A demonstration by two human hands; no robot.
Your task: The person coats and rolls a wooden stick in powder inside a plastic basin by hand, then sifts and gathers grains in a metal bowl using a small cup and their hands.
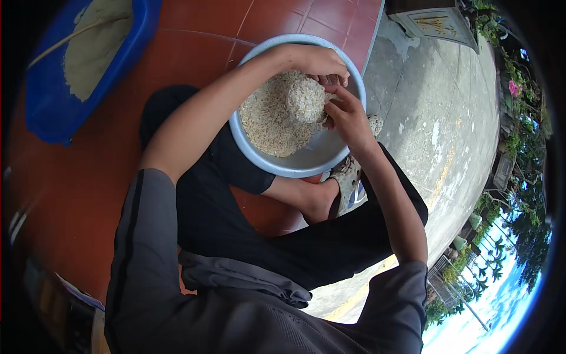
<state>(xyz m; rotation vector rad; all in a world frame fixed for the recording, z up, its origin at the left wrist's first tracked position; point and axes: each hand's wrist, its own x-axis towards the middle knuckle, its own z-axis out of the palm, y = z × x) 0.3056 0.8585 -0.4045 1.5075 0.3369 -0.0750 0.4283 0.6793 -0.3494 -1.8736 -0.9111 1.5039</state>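
Note:
A metal basin [240, 133] stands in front of me, partly filled with pale, flaky bits [274, 127]. Over it is a round ball coated in the same kind of flakes [305, 100]. My right hand [349, 115] has its thumb and fingers closed at the ball's right side, gripping it. My left hand [324, 64] reaches across the basin's far side with fingers curled down, close to the right hand's fingertips. What lies under those left fingers is hidden.
At the upper left a blue tub [132, 53] holds beige powder [97, 56] with a thin stick [82, 32] across it. My foot in a patterned clog [346, 177] is beside the basin. Red tiled floor [94, 200] meets grey concrete [436, 106] on the right.

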